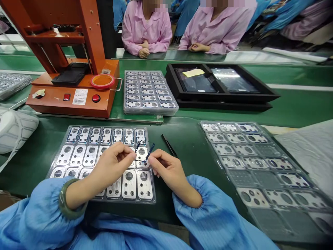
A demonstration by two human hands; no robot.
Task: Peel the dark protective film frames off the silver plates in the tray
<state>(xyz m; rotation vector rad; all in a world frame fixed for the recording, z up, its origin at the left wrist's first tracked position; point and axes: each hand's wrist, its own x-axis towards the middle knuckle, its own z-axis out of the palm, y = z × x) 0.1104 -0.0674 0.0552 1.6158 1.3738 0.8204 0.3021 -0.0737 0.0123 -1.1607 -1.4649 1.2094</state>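
A thin, clear rectangular piece with dark blue edge strips (150,151) is held up between my two hands. My left hand (114,168) pinches its left side between thumb and fingertips. My right hand (170,171) grips the lower right corner the same way. Below them lies a clear plastic tray (154,199) of silvery metal plates with round holes; the top row shows blue edging. My left forearm covers part of this tray. Black tweezers (169,146) lie on the green mat, just beyond my right hand.
To the right is another plastic tray (267,180), with plates in some compartments. A stack of filled trays (151,111) stands behind. An orange press (70,104) bearing a red tape roll (102,82) is back left; black foam trays (221,99) are back right. Two people in pink sit opposite.
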